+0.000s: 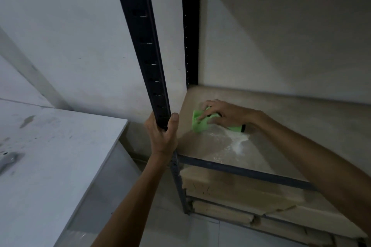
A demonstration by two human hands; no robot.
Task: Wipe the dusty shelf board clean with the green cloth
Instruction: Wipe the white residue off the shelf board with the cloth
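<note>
Forearms [124,206] lead to the left hand [163,134] clenched round the front post [148,46] and the right hand [222,114] pressing spread fingers flat on the green cloth [198,124] near the left edge of the shelf board [281,122], best swept firmly through the white dust [239,142] just frontward.

- The left hand [163,134] grips the dark slotted metal post [148,50] low down.
- Right of and behind the post lies the tan wooden shelf board [291,126].
- On it, just right of the post, the crumpled green cloth [199,124] lies under the right hand [222,114].
- White powdery dust [236,142] lies before the cloth.
- Left of the post stands a white flat-topped table [60,146].
- Below and right of the post, pale flat boards [241,190] are stacked.
</note>
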